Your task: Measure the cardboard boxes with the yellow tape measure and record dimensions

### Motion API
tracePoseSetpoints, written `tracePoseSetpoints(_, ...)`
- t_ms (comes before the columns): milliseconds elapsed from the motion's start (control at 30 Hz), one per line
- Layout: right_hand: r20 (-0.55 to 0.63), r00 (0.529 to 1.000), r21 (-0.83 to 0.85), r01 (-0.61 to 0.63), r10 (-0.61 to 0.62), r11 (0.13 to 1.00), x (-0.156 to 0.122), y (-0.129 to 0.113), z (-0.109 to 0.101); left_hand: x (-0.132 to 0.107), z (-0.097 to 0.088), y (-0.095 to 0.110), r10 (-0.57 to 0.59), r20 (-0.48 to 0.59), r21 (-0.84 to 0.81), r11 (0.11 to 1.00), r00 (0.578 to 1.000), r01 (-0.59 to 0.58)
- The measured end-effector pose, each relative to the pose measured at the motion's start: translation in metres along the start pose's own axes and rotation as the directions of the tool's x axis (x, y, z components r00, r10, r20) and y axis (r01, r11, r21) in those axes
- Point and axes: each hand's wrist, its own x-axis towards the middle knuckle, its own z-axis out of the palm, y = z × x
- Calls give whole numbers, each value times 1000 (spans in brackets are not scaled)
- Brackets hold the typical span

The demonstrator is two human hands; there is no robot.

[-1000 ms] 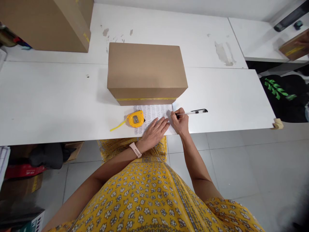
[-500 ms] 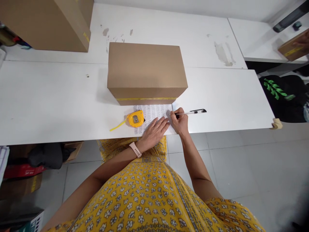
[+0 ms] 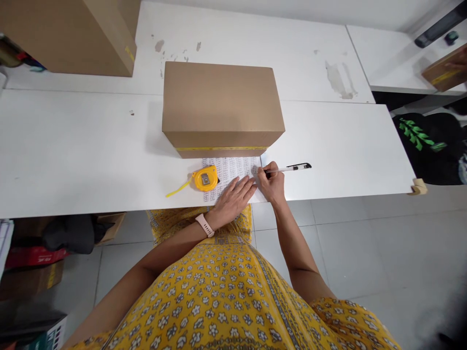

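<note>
My right hand (image 3: pixel 271 182) grips a pen (image 3: pixel 292 168) with a clear barrel and black cap end, its tip side down at the right part of a written sheet of paper (image 3: pixel 233 167). Columns of handwriting cover the sheet. My left hand (image 3: pixel 235 197) lies flat with fingers stretched out on the paper's lower part, hiding some of it. To the left, a yellow tape measure (image 3: pixel 205 179) rests on the sheet's left edge, its yellow strap trailing left. A closed cardboard box (image 3: pixel 222 99) with yellow tape stands just behind and over the paper's far edge.
A larger cardboard box (image 3: pixel 87 39) stands at the back left of the white table (image 3: pixel 80 150). At far right, another person's hand (image 3: pixel 460 63) touches a small box (image 3: pixel 443 74). Black items with a green leaf pattern (image 3: pixel 416 134) sit beyond the table's right end.
The view has shifted very slightly. Both hands, the pen and the tape measure stay practically where they were.
</note>
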Motion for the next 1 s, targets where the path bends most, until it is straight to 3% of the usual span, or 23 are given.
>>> tracePoseSetpoints(1000, -22, 1000, 12, -22, 23, 1000, 0, 2, 0, 0, 1, 0, -3, -4, -22, 1000, 1000, 3)
